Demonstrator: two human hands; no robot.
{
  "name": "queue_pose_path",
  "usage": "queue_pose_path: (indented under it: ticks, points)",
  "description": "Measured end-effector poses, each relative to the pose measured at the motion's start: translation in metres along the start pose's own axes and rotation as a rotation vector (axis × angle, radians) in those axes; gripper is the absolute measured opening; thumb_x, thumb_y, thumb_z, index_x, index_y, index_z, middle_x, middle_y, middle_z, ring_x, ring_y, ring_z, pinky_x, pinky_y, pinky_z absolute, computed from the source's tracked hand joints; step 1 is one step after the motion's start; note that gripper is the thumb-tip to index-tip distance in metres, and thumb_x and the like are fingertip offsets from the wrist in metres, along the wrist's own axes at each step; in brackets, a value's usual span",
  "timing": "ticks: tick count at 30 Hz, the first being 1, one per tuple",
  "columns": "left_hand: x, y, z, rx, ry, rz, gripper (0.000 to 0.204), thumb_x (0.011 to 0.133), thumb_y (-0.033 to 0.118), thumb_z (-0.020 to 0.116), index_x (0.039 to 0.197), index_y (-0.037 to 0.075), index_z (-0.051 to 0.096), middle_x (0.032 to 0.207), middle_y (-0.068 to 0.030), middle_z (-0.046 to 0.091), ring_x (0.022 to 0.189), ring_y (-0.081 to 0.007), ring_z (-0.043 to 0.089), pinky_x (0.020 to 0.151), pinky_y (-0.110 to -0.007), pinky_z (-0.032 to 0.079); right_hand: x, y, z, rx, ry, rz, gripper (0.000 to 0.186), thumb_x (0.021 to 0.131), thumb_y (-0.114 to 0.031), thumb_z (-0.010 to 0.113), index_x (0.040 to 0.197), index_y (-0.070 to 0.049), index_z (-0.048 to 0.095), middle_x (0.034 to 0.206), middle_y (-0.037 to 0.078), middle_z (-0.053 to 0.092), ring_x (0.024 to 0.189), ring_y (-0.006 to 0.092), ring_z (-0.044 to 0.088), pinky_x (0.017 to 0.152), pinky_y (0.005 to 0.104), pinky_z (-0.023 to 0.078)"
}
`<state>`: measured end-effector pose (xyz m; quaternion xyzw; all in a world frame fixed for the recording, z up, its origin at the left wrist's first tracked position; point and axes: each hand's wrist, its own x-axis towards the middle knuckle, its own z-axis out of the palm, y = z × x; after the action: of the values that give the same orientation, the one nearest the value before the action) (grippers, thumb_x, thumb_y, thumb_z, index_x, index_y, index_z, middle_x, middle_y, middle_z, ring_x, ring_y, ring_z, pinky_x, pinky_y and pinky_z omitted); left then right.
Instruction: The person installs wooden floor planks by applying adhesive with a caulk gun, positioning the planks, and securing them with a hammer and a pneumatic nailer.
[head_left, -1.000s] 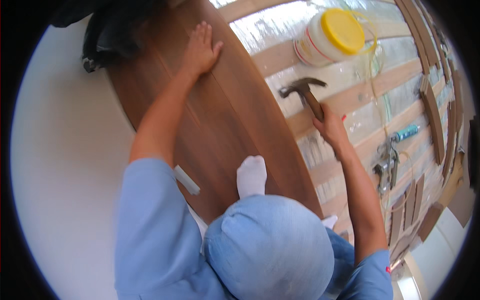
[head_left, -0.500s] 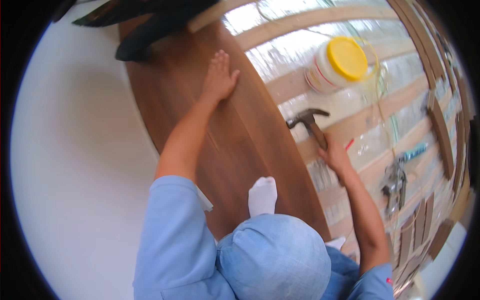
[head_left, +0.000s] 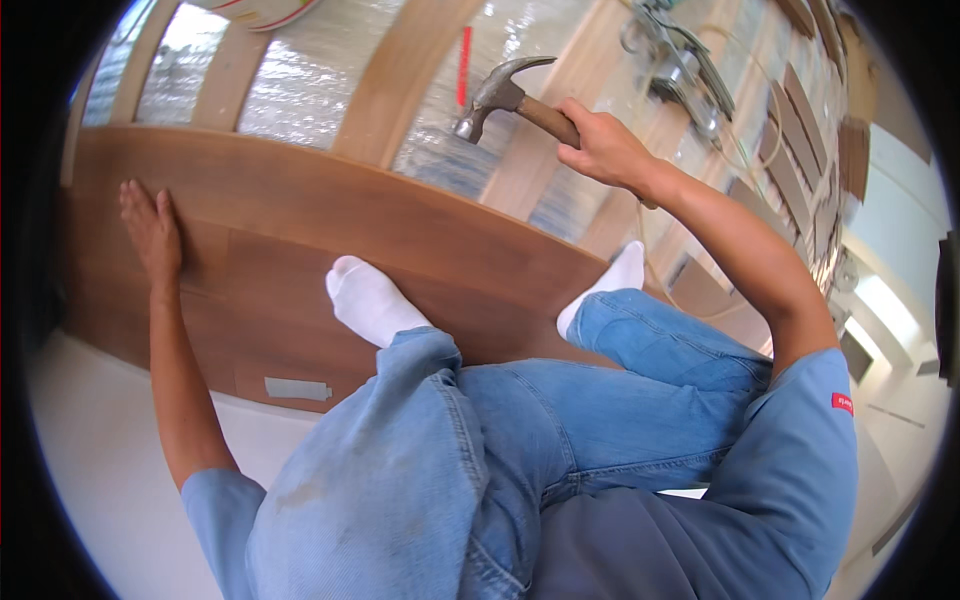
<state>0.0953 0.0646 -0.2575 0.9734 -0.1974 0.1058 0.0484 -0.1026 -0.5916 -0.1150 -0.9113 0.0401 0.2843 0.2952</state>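
A claw hammer with a wooden handle is gripped in my right hand, held up over the wooden battens beyond the planks. Its head points left and its claw curves up at the far side. My left hand lies flat, fingers stretched out, on the brown wooden flooring planks at the far left. Both of my feet in white socks rest on or by these planks, one sock in the middle, the other near their far edge.
Pale battens cross silvery sheeting beyond the planks. A red stick-like thing lies there. Farther right are a metal power tool with a cord and several loose brown boards. Part of a white bucket shows at top left.
My view has swung to the right, so the planks now run across the picture. The yellow bucket lid has left view. The hammer stays in my right hand; my left hand stays flat on the planks.
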Motion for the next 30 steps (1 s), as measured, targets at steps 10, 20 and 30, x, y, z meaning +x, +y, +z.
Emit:
queue_pose_path:
  ticks: [10,20,30]
  points:
    - [-0.023,0.027,-0.017,-0.023,-0.062,-0.002,0.073,0.111,0.050,0.036,0.161,-0.002,0.026,0.169,-0.0231,0.023,0.157,-0.0365,0.020,0.128,-0.047,0.015,-0.101,0.083,0.006,-0.105,-0.167,0.156,0.049,0.086,-0.021,0.067,0.131,-0.007,0.053,0.095,0.027,0.070,0.092,0.0476,0.067,0.080,0.0534,0.052]
    - [-0.030,0.025,-0.014,0.022,-0.077,-0.002,0.073,0.111,0.049,0.037,0.160,-0.004,0.028,0.169,-0.0235,0.023,0.157,-0.0367,0.020,0.128,-0.047,0.015,-0.141,0.097,0.041,-0.137,-0.275,0.111,0.048,0.089,-0.018,0.067,0.130,-0.006,0.047,0.091,0.028,0.067,0.089,0.0500,0.065,0.079,0.0552,0.051]
    - [-0.025,0.037,-0.012,0.034,-0.068,-0.014,0.072,0.110,0.047,0.038,0.158,-0.006,0.030,0.168,-0.0261,0.024,0.156,-0.0385,0.022,0.127,-0.046,0.017,-0.141,0.095,0.030,-0.221,-0.346,0.168,0.047,0.088,-0.017,0.070,0.127,-0.005,0.047,0.093,0.026,0.068,0.094,0.0478,0.065,0.080,0.0549,0.052]
